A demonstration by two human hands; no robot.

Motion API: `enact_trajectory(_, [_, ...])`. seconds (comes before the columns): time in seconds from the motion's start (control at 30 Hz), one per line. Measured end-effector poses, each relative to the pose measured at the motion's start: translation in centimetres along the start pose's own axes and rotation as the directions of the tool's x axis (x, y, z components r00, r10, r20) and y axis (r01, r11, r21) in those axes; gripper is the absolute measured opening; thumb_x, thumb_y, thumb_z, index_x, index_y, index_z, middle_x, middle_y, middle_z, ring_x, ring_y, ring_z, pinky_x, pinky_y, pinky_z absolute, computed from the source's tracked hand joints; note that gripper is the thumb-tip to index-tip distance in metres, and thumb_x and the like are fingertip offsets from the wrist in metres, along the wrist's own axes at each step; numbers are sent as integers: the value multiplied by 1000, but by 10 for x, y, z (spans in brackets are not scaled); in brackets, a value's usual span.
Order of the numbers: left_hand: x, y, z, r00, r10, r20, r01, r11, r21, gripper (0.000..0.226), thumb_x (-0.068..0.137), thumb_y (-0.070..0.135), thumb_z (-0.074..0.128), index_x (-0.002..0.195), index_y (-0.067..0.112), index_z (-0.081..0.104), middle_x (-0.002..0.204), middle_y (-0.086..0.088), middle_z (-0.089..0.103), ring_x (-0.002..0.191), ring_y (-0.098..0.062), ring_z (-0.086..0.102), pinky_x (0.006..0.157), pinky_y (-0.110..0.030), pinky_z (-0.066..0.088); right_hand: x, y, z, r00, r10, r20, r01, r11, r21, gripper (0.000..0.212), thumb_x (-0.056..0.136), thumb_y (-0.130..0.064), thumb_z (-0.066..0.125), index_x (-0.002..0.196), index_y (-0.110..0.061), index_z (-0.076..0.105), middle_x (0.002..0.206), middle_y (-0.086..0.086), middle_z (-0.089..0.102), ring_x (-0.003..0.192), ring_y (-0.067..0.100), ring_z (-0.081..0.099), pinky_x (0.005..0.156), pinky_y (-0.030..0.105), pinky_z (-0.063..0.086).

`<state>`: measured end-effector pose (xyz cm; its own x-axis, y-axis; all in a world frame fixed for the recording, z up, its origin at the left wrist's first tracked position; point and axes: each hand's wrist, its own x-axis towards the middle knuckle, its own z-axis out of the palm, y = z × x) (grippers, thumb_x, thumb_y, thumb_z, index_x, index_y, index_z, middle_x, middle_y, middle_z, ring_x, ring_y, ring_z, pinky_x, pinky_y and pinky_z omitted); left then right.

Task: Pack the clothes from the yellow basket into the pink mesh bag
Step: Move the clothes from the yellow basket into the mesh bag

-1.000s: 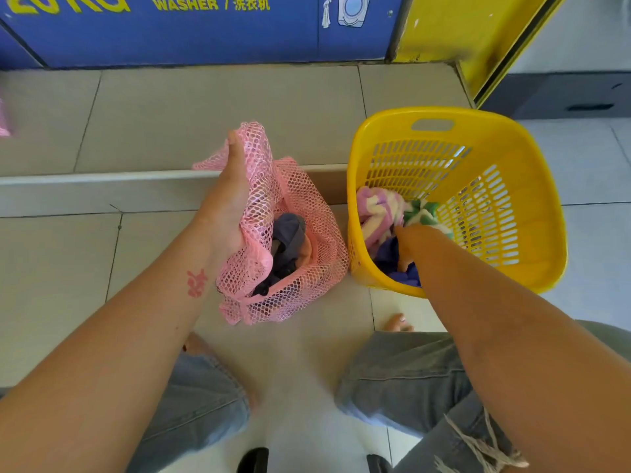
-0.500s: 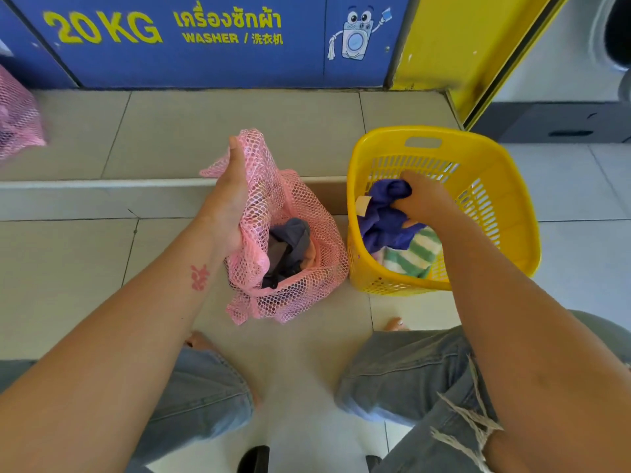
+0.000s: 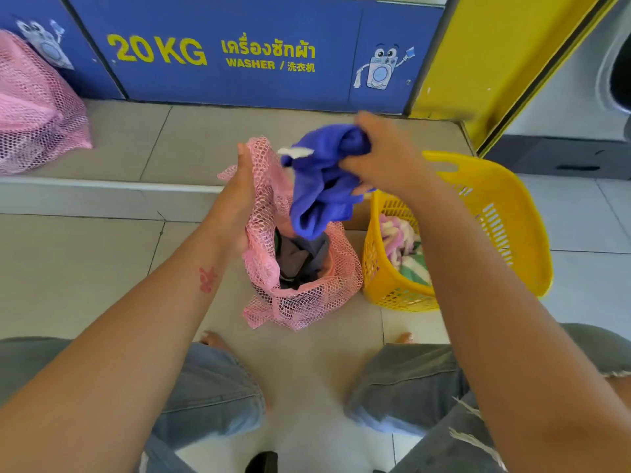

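The pink mesh bag (image 3: pixel 307 298) stands on the tiled floor between my knees, its mouth held up and apart by my left hand (image 3: pixel 240 196), which grips the rim on the left side. Dark grey clothes lie inside it. My right hand (image 3: pixel 382 158) holds a blue garment (image 3: pixel 321 186) that hangs right above the bag's mouth, its lower end touching the dark clothes. To the right sits the yellow basket (image 3: pixel 505 213), with pink-white and green-striped clothes (image 3: pixel 406 247) inside, partly hidden by my right forearm.
A second pink mesh bag (image 3: pixel 34 110), full, rests on the raised tiled step at far left. Behind the step stands a blue washer panel (image 3: pixel 239 56) and a yellow panel (image 3: pixel 505 56). My knees in jeans frame the floor in front.
My right hand has lifted the blue garment out of the yellow basket and carried it left, over the mouth of the pink bag. My left hand still holds the bag's rim.
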<state>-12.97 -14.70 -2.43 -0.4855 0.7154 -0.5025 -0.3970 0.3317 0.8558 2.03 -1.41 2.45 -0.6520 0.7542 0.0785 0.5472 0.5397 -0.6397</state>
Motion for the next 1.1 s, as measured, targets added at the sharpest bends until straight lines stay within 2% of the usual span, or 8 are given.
enact_trajectory(0.13, [4, 1, -16, 997, -72, 3, 72, 997, -15, 87, 85, 88, 23, 140, 29, 56, 127, -8, 72, 110, -28, 72, 103, -49, 52, -14, 7, 84, 965, 55, 255, -33, 996, -87, 28, 81, -14, 63, 108, -12, 54, 103, 15, 64, 97, 36, 60, 69, 30, 37])
enact_trajectory(0.27, [6, -1, -26, 996, -87, 35, 85, 996, 36, 82, 88, 84, 21, 140, 29, 54, 116, -7, 75, 102, -29, 74, 97, -49, 55, -43, 13, 140, 724, 66, 686, -3, 996, -92, 54, 96, -39, 52, 146, -30, 35, 144, 5, 48, 125, 27, 49, 95, 27, 35])
enact_trajectory(0.4, [13, -8, -40, 992, -123, 16, 122, 992, 36, 87, 84, 88, 23, 137, 29, 57, 119, -8, 75, 105, -31, 74, 99, -52, 55, -42, 18, 156, 895, -10, 447, 190, 914, -359, 46, 99, -48, 34, 145, -41, 33, 152, -3, 37, 128, 30, 47, 99, 43, 40])
enact_trajectory(0.47, [15, -9, -43, 989, -146, 7, 146, 989, 29, 90, 82, 90, 23, 137, 29, 58, 118, -9, 76, 105, -32, 74, 99, -54, 54, -39, 21, 162, 884, 21, 468, 265, 801, -537, 55, 94, -64, 16, 145, -46, 26, 159, -5, 23, 137, 35, 32, 107, 52, 27])
enact_trajectory(0.53, [18, -11, -45, 989, -149, 2, 149, 988, 38, 92, 79, 92, 23, 143, 32, 53, 126, -8, 72, 112, -31, 71, 104, -57, 50, -42, 27, 175, 829, 40, 557, 308, 800, -516, 68, 86, -69, -1, 147, -47, 18, 163, -5, 7, 148, 34, 9, 113, 60, 11])
enact_trajectory(0.77, [21, -16, -46, 987, -161, 1, 159, 979, 129, 121, 45, 108, 35, 150, 46, 39, 156, 2, 48, 140, -26, 49, 115, -60, 35, -47, 49, 224, 812, 3, 584, 347, 801, -487, 54, 99, -54, 26, 150, -40, 17, 163, -1, -4, 149, 30, -11, 117, 55, -6])
enact_trajectory(0.93, [20, -8, -41, 982, -138, 131, 117, 981, 157, 94, 76, 93, 26, 150, 38, 43, 142, -4, 62, 126, -27, 63, 110, -53, 46, -32, 63, 239, 771, 193, 607, 277, 756, -593, 53, 98, -52, 29, 149, -38, 22, 163, -1, -4, 149, 30, -15, 115, 61, -8])
enact_trajectory(1.1, [23, -3, -42, 986, -135, 96, 122, 983, 134, 87, 85, 87, 21, 146, 32, 50, 130, -6, 71, 112, -25, 71, 102, -49, 54, -25, 68, 221, 798, 162, 581, 239, 799, -551, 54, 97, -55, 29, 149, -46, 15, 163, -2, -3, 150, 33, -2, 113, 65, -5])
